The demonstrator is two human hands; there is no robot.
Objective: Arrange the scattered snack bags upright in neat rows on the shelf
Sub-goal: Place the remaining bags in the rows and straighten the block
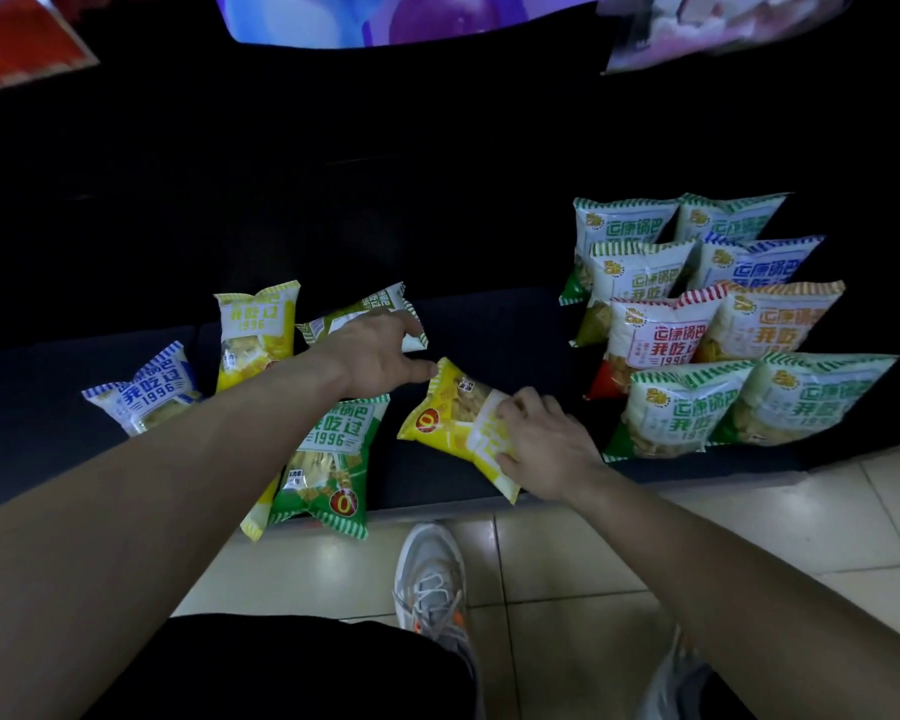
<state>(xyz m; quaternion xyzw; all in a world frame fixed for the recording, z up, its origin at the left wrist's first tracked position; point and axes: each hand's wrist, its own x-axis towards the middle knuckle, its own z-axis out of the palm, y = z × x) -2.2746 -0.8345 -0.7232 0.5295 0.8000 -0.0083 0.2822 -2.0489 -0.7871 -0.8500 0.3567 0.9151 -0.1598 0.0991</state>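
Observation:
A yellow snack bag (pixel 450 415) lies tilted near the middle of the dark bottom shelf (pixel 489 324). My right hand (pixel 544 446) grips its lower end. My left hand (pixel 378 356) reaches over the shelf, fingertips touching the bag's top edge, and it rests over an olive-green bag (pixel 365 309). Flat to the left lie a blue bag (pixel 146 389), a second yellow bag (pixel 255 330) and a green bag (pixel 333 459). On the right, several bags (pixel 707 324) stand upright in two neat rows.
The shelf's front edge meets a pale tiled floor (pixel 567 553). My grey and orange shoe (pixel 432 584) stands just in front of it. Bright packages (pixel 411 18) hang on the level above. The back of the shelf is dark.

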